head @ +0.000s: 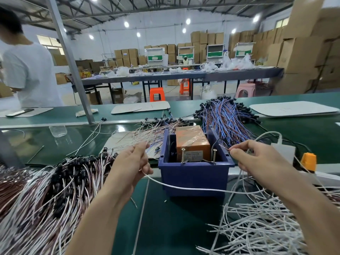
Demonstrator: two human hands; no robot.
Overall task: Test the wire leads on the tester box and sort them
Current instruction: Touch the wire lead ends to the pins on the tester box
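Single head-worn view, close above the near side of the tester box (192, 144), angled forward and down.

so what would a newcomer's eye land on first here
The blue bin at the middle of the green bench, holding an orange tester box with two upright screws at its front. The left hand and right hand flank it, each pinching a wire lead. Heaps surround it: blue-and-red bundle behind, black-tipped leads lower left, white wires lower right.
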